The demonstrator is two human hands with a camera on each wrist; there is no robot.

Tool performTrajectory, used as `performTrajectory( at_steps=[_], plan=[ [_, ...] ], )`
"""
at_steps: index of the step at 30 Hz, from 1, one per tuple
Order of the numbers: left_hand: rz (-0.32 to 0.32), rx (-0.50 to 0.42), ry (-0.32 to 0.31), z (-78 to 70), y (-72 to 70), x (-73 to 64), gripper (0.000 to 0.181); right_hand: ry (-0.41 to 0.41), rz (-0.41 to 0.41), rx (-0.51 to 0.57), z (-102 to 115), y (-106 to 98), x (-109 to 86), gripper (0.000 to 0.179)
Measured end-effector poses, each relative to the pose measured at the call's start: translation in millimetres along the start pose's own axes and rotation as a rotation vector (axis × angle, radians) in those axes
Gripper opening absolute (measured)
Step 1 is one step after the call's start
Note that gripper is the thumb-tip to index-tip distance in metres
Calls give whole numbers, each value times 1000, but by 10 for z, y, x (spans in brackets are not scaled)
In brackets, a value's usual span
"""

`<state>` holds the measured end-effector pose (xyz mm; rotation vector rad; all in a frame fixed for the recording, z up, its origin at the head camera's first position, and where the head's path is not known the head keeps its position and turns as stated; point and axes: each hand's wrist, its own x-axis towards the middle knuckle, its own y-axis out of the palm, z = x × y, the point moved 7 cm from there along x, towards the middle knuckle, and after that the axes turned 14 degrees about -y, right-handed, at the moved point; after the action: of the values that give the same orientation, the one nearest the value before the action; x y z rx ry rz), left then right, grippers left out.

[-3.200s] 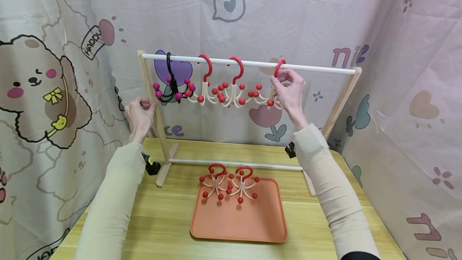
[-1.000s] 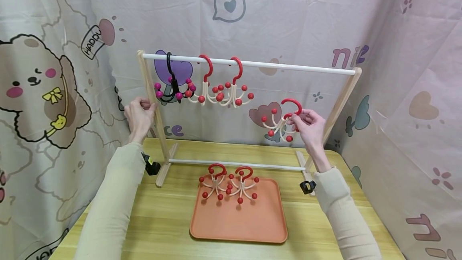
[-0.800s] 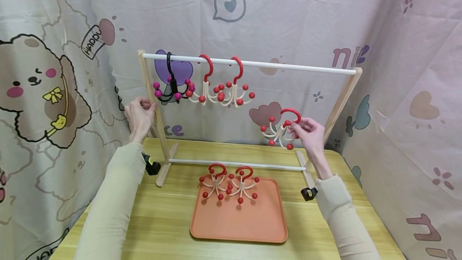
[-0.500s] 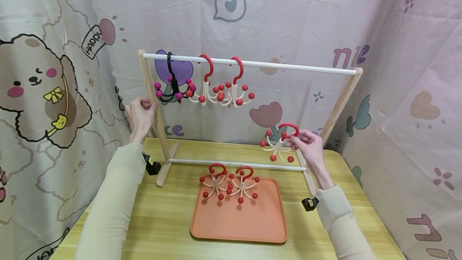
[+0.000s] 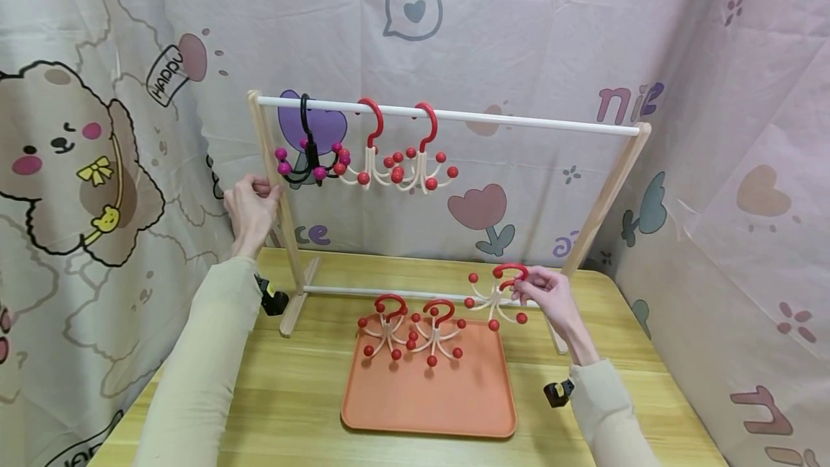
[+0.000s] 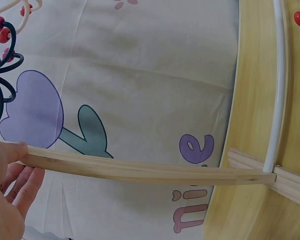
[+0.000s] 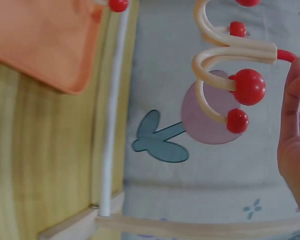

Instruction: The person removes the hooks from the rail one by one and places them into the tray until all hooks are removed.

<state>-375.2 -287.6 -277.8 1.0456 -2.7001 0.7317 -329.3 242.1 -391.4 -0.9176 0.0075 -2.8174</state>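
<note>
My right hand (image 5: 550,301) pinches the red hook of a multi-arm hanger (image 5: 496,295) with cream arms and red ball tips. It is tilted, just above the tray's back right corner in the head view. In the right wrist view, the same hanger (image 7: 252,52) hangs by the fingertips. My left hand (image 5: 250,211) grips the left wooden post of the rack (image 5: 283,225); in the left wrist view its thumb and fingers lie about that post (image 6: 140,170). Two similar red hangers (image 5: 387,330) lie at the back of the orange tray (image 5: 428,409).
On the white top rail (image 5: 532,121) hang a black hanger (image 5: 313,153) with magenta balls and two red-hooked hangers (image 5: 421,164). A lower white rail (image 5: 350,292) runs behind the tray on the wooden table (image 5: 285,395). A printed curtain (image 5: 558,34) surrounds the table.
My right hand has lifted a red-hooked hanger off the top rail, moved it rightward, then lowered it toward the tray. My left hand has stayed on the post.
</note>
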Motion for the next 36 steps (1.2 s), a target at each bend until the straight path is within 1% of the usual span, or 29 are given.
performTrajectory(
  at_steps=[5,10,14,16,22,25,30,33,36],
  plan=[
    [4,0,-4,3,0,-5,26,18,46,15,-128,23,-119,11],
    [7,3,-16,13,2,-8,26,46,99,23,-235,64,-218,16],
    [10,6,-19,8,5,-4,26,36,125,32,-281,86,-267,20],
    [11,4,-20,5,4,-1,26,35,127,40,-308,87,-287,22],
    [5,8,-11,-4,1,14,27,88,121,33,-425,101,-354,28],
    [4,8,-12,-4,1,15,27,85,139,40,-469,129,-385,27],
    [7,3,-23,4,3,1,27,66,181,94,-551,188,-435,20],
    [8,5,-25,5,2,-2,27,78,174,110,-604,203,-461,19],
    [7,5,-23,5,2,3,27,100,174,112,-647,216,-486,23]
  ],
)
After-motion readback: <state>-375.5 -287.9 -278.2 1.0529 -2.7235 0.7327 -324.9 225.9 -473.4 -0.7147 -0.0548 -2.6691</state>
